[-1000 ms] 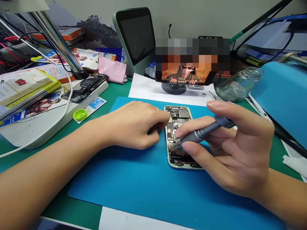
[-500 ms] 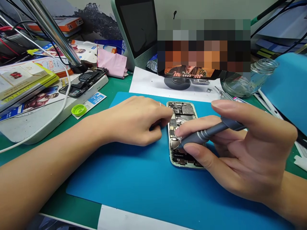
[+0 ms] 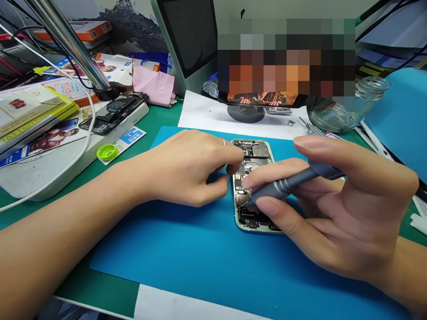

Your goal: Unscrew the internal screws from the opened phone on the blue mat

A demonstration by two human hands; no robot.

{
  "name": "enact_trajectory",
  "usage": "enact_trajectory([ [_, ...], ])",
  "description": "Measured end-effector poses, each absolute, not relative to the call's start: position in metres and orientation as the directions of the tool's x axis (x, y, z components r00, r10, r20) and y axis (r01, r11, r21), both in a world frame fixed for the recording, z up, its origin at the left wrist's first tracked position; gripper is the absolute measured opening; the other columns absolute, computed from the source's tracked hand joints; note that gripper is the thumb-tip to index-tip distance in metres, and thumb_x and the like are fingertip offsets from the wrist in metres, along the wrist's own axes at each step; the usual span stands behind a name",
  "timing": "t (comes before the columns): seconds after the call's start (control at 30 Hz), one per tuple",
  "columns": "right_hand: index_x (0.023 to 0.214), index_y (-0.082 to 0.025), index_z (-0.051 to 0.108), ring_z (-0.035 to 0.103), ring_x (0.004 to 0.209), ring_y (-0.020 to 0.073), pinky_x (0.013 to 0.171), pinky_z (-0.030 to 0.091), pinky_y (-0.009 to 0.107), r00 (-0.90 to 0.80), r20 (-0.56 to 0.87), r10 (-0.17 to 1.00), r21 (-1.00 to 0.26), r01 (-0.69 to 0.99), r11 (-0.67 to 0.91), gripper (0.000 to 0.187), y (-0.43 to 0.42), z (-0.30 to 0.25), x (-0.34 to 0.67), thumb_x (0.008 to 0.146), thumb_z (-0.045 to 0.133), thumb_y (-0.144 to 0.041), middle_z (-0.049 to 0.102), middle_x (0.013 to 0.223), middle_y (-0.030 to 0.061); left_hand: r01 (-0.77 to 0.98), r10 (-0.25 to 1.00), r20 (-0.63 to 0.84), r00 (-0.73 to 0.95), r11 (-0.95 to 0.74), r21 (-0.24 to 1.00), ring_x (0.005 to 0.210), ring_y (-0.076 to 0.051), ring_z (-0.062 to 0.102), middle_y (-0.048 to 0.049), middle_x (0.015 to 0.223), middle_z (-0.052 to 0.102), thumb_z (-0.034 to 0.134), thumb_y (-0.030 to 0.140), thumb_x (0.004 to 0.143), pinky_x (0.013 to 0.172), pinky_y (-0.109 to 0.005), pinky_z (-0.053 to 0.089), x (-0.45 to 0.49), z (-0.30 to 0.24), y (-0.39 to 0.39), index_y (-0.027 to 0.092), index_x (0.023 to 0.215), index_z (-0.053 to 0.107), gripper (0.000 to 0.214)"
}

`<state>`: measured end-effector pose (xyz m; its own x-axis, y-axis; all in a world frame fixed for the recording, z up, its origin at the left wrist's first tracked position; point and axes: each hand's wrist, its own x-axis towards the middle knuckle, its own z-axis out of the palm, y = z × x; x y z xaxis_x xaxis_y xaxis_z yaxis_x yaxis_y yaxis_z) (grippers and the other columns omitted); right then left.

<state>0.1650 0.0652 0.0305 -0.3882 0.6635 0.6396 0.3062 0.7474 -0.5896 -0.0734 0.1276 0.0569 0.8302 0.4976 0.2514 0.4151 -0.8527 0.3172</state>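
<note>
An opened phone [image 3: 253,153] lies on the blue mat [image 3: 167,249], its circuit board, shields and metal parts bare. My right hand [image 3: 347,213] is closed round a grey pen-shaped screwdriver [image 3: 293,181], tilted with its thin tip low over the left side of the phone, just above a black strip part. One finger of that hand rests near the phone's middle. My left hand [image 3: 196,166], with a ring on one finger, is curled at the phone's left edge, its index finger bent over the frame. Anything between its fingertips is hidden.
Behind the mat, a propped screen [image 3: 263,98] stands on a white sheet, partly blurred out. A glass jar [image 3: 340,113] and tweezers are at the right. To the left are a green cap [image 3: 107,152], another opened phone [image 3: 115,113], boxes and a white cable [image 3: 75,159].
My left hand has moved slightly right, its index finger reaching farther over the phone. The screwdriver tip has shifted a little up. The camera view has shifted slightly.
</note>
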Motion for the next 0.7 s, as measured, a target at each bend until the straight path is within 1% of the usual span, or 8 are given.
enact_trajectory([
  [0.07,0.159,-0.043,0.048,0.083,0.093,0.0248,0.070,0.075,0.037,-0.412,0.636,0.652,-0.591,0.283,0.755,0.080,0.066,0.030,0.165,0.092,0.076,-0.009,0.069,0.147,0.0064,0.412,0.495,0.247,0.833,-0.853,0.321,0.060,-0.014,0.051,0.0027,0.073,0.061,0.059,0.017,0.089,0.054,-0.034,0.029,-0.073,0.057,0.127,0.022,0.087,0.064,0.008],
  [0.17,0.168,-0.043,0.034,0.084,0.099,0.0252,0.072,0.075,0.037,-0.481,0.625,0.615,-0.589,0.226,0.775,0.090,0.068,0.027,0.166,0.095,0.071,-0.007,0.064,0.156,0.0044,0.394,0.479,0.277,0.833,-0.865,0.311,0.060,-0.014,0.053,0.0031,0.070,0.062,0.060,0.022,0.095,0.054,-0.033,0.031,-0.072,0.056,0.127,0.022,0.087,0.067,0.011],
  [0.23,0.171,-0.043,0.023,0.082,0.106,0.0264,0.079,0.075,0.039,-0.529,0.617,0.582,-0.583,0.189,0.790,0.097,0.070,0.026,0.167,0.095,0.068,-0.004,0.056,0.165,0.0029,0.386,0.469,0.293,0.833,-0.873,0.299,0.058,-0.014,0.052,0.0035,0.068,0.063,0.059,0.023,0.096,0.053,-0.033,0.030,-0.071,0.055,0.127,0.023,0.085,0.066,0.013],
  [0.3,0.172,-0.044,0.017,0.080,0.114,0.0279,0.091,0.073,0.043,-0.559,0.608,0.563,-0.575,0.179,0.799,0.101,0.071,0.025,0.169,0.094,0.066,-0.002,0.048,0.171,0.0023,0.380,0.462,0.277,0.842,-0.874,0.301,0.058,-0.014,0.052,0.0035,0.068,0.063,0.059,0.020,0.093,0.054,-0.033,0.029,-0.071,0.055,0.128,0.023,0.081,0.063,0.013],
  [0.37,0.172,-0.043,0.019,0.078,0.120,0.0305,0.101,0.070,0.048,-0.548,0.611,0.571,-0.566,0.201,0.799,0.100,0.070,0.025,0.169,0.094,0.067,-0.003,0.046,0.172,0.0040,0.376,0.461,0.257,0.849,-0.870,0.319,0.059,-0.014,0.053,0.0033,0.069,0.062,0.059,0.018,0.087,0.055,-0.033,0.029,-0.072,0.055,0.130,0.023,0.076,0.059,0.012],
  [0.43,0.170,-0.044,0.028,0.077,0.122,0.0324,0.102,0.070,0.049,-0.508,0.622,0.595,-0.567,0.232,0.791,0.096,0.068,0.025,0.168,0.093,0.070,-0.005,0.051,0.167,0.0057,0.379,0.467,0.254,0.847,-0.866,0.327,0.060,-0.014,0.054,0.0027,0.070,0.064,0.060,0.019,0.086,0.055,-0.033,0.028,-0.073,0.055,0.133,0.023,0.075,0.059,0.011],
  [0.57,0.162,-0.049,0.041,0.079,0.117,0.0314,0.087,0.075,0.045,-0.487,0.624,0.611,-0.587,0.224,0.778,0.089,0.068,0.028,0.166,0.091,0.075,-0.007,0.062,0.154,0.0040,0.400,0.485,0.275,0.830,-0.862,0.312,0.062,-0.015,0.057,0.0011,0.075,0.070,0.059,0.026,0.093,0.056,-0.033,0.030,-0.076,0.055,0.137,0.022,0.084,0.070,0.015],
  [0.7,0.158,-0.049,0.049,0.082,0.102,0.0279,0.076,0.074,0.039,-0.514,0.638,0.574,-0.560,0.202,0.803,0.080,0.076,0.032,0.167,0.091,0.086,-0.029,0.069,0.150,-0.0011,0.412,0.489,0.287,0.823,-0.864,0.290,0.056,-0.014,0.048,0.0025,0.065,0.061,0.058,0.021,0.087,0.056,-0.032,0.028,-0.076,0.055,0.138,0.022,0.081,0.070,0.013],
])
